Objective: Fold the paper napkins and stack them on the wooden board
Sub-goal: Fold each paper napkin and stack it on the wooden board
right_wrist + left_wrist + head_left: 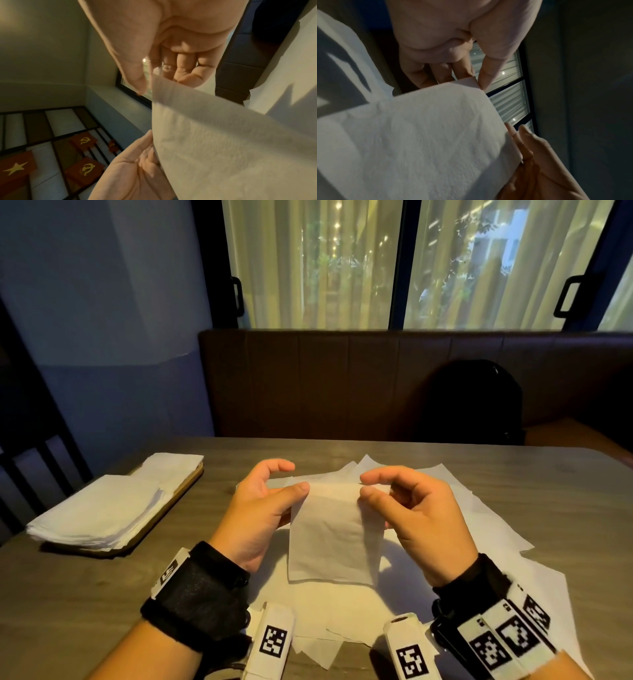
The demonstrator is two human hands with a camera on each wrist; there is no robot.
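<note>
Head view: both hands hold 1 paper napkin (pixel 334 535) upright above the table (pixel 513 474), left hand (pixel 263 508) and right hand (pixel 411 508) each pinching a top corner. Folded napkins (pixel 99 515) sit stacked on the wooden board (pixel 186 479), loose sheets (pixel 479 508) beneath. Left wrist view: thin, limp tissue, likely tears easily. Right wrist view: thumb and finger seem to be gripping the edge; corners suit holding best

A wood-grain table (pixel 513 474) stands before a dark padded bench (pixel 342 381). A black bag (pixel 476 402) sits on the bench at the right. Behind it, a window (pixel 411 261) has pale curtains and black handles. Left is a blue wall (pixel 102 302). Red flags (pixel 84 140) show in the right wrist view.
</note>
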